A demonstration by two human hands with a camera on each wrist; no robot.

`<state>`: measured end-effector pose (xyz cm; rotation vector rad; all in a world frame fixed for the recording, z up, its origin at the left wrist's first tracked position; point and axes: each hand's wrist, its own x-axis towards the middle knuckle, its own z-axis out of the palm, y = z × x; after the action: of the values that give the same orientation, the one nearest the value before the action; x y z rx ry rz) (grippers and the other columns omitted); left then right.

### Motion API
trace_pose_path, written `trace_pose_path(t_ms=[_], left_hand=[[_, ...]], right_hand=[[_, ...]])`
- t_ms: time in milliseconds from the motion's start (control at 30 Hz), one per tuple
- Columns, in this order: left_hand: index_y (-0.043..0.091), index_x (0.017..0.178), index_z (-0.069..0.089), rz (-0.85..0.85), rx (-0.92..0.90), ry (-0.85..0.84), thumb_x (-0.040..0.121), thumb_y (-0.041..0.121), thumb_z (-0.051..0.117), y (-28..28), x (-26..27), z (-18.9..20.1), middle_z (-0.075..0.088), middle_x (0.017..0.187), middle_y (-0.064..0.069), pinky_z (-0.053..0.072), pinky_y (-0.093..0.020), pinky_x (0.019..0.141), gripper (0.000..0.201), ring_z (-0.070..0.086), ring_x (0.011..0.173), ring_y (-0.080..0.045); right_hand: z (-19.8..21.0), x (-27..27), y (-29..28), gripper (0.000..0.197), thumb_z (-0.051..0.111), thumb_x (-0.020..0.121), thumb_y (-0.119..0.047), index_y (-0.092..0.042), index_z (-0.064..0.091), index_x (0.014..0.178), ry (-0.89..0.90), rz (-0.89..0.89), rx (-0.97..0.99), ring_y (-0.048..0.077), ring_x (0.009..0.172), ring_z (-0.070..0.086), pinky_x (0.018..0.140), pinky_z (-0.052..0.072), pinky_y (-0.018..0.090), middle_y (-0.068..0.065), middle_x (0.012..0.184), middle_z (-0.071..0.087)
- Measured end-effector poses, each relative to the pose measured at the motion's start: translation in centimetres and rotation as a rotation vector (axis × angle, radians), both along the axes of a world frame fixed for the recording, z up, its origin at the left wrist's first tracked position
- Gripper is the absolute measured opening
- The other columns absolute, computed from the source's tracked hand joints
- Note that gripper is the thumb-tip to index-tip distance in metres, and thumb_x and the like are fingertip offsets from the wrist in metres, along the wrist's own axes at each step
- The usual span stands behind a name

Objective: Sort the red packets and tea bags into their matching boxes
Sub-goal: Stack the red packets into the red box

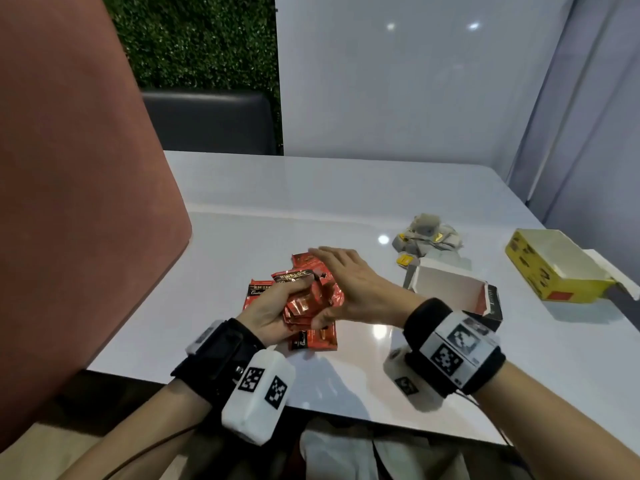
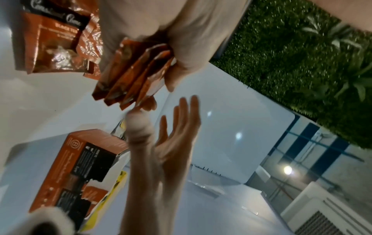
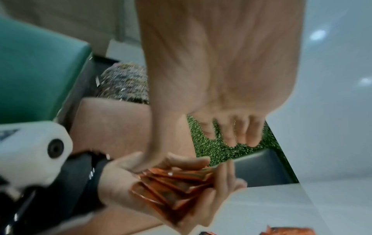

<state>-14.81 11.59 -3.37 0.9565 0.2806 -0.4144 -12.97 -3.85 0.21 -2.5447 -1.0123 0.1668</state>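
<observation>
Nearest the head camera, at the bottom of the frame: two forearms with black wrist straps carrying white marker-tagged modules.

Left hand (image 1: 266, 311), lower centre of the head view, palm up. Its fingers (image 3: 225, 176) curl round a fanned stack of red packets (image 1: 304, 303); thumb lies across the top packet. In the right-wrist view the stack sits in the lower centre, fanned between the left palm and the curled fingers, with packet edges jutting past the fingertips.

Right hand (image 1: 349, 285) is just right of the stack, with the palm facing the packets. Its fingers are straight and together, extended toward the upper left over the stack's far edge; they hold nothing. The thumb (image 2: 138, 127) reaches down to the near corner of the stack. Contact there cannot be judged; the wrist views are blurred.

Loose red packets (image 1: 313, 337) lie flat on the white desk (image 1: 242, 237), directly under and behind both hands.

Right of the hands: open red box (image 1: 450, 289), its white inside facing up, close behind the right wrist. Beyond it, toward the upper right: pile of grey tea bags (image 1: 427, 239) with yellow tags. Far right of the frame: open yellow box (image 1: 550, 268), well apart from the hands.
</observation>
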Motion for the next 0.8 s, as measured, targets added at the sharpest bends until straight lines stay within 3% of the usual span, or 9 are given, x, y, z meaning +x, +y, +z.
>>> trace_pose_path(t_ms=[100, 167, 267, 367, 533, 667, 700, 733, 800], left_hand=[[0.005, 0.099, 0.061, -0.047, 0.098, -0.013, 0.091, 0.007, 0.047, -0.9, -0.3, 0.7, 0.063, 0.095, -0.018, 0.055, -0.034, 0.070, 0.016, 0.062, 0.082, -0.025], [0.007, 0.094, 0.061, -0.081, 0.101, -0.050, 0.091, 0.004, 0.044, -1.7, -0.4, 0.9, 0.063, 0.089, -0.015, 0.054, -0.030, 0.066, 0.018, 0.064, 0.077, -0.021], [0.010, 0.082, 0.061, -0.037, 0.111, -0.071, 0.091, -0.001, 0.040, -1.9, -0.7, 0.5, 0.064, 0.070, -0.008, 0.053, -0.023, 0.055, 0.025, 0.065, 0.064, -0.014], [0.009, 0.083, 0.058, 0.006, 0.147, -0.085, 0.087, -0.005, 0.040, -1.1, -1.2, 0.1, 0.060, 0.072, -0.007, 0.051, -0.022, 0.056, 0.023, 0.062, 0.066, -0.012], [0.012, 0.095, 0.064, -0.179, 0.198, -0.127, 0.086, -0.008, 0.045, -1.4, -2.5, 0.4, 0.069, 0.084, -0.012, 0.051, -0.055, 0.083, 0.029, 0.068, 0.076, -0.023], [0.012, 0.098, 0.062, -0.331, 0.426, -0.296, 0.089, -0.002, 0.054, -2.0, -2.1, 1.3, 0.064, 0.080, -0.009, 0.054, -0.043, 0.076, 0.018, 0.064, 0.073, -0.019], [0.010, 0.112, 0.056, -0.382, 0.506, -0.354, 0.090, 0.004, 0.057, -2.3, -1.8, 1.7, 0.063, 0.080, -0.007, 0.052, -0.038, 0.076, 0.023, 0.064, 0.076, -0.018], [0.010, 0.132, 0.041, -0.423, 0.583, -0.410, 0.091, 0.010, 0.057, -2.9, -1.2, 2.1, 0.064, 0.083, -0.005, 0.051, -0.033, 0.077, 0.045, 0.065, 0.081, -0.018], [0.018, 0.148, -0.011, -0.474, 0.718, -0.507, 0.093, 0.015, 0.054, -4.7, -0.3, 3.4, 0.066, 0.094, -0.002, 0.053, -0.028, 0.079, 0.085, 0.065, 0.092, -0.020]], right_hand=[[-0.1, 0.4, 0.7, 0.127, 0.083, 0.062, -0.040, -0.020, -0.008, 0.149, -0.025, 0.151, -0.099, 0.027, 0.141, 0.013, 0.114, 0.021, 0.050, 0.009, 0.155, 0.013], [-0.5, 0.6, 1.4, 0.130, 0.085, 0.062, -0.034, -0.023, -0.011, 0.148, -0.003, 0.194, -0.106, 0.028, 0.137, 0.023, 0.111, 0.027, 0.049, 0.012, 0.151, 0.021], [-0.9, 0.8, 1.7, 0.113, 0.082, 0.065, -0.025, -0.033, 0.006, 0.148, 0.011, 0.219, -0.065, 0.028, 0.116, 0.042, 0.099, 0.042, 0.044, 0.012, 0.127, 0.040], [-1.1, 0.4, 2.0, 0.083, 0.078, 0.067, -0.025, -0.030, 0.035, 0.138, -0.050, 0.212, -0.075, 0.026, 0.105, 0.043, 0.088, 0.046, 0.040, 0.008, 0.117, 0.041], [-1.7, -0.6, 2.1, 0.076, 0.075, 0.068, -0.031, -0.027, 0.038, 0.134, -0.216, 0.159, -0.165, 0.025, 0.110, 0.038, 0.085, 0.047, 0.044, 0.007, 0.119, 0.038], [1.5, -0.6, -1.7, 0.091, 0.078, 0.073, -0.029, -0.023, 0.023, 0.145, 0.076, 0.191, 0.021, 0.007, 0.109, 0.040, 0.093, 0.041, 0.021, 0.004, 0.129, 0.043], [2.6, -0.4, -2.9, 0.081, 0.075, 0.077, -0.024, -0.021, 0.027, 0.143, 0.095, 0.164, 0.065, -0.001, 0.101, 0.046, 0.086, 0.042, 0.013, 0.003, 0.126, 0.050], [3.5, -0.2, -4.1, 0.067, 0.071, 0.081, -0.018, -0.019, 0.035, 0.138, 0.059, 0.124, 0.082, -0.008, 0.086, 0.052, 0.077, 0.044, 0.009, 0.002, 0.119, 0.057], [4.7, 0.5, -6.2, 0.039, 0.066, 0.085, -0.009, -0.015, 0.053, 0.121, -0.074, 0.040, 0.092, -0.010, 0.065, 0.057, 0.063, 0.047, 0.008, -0.002, 0.099, 0.066]])
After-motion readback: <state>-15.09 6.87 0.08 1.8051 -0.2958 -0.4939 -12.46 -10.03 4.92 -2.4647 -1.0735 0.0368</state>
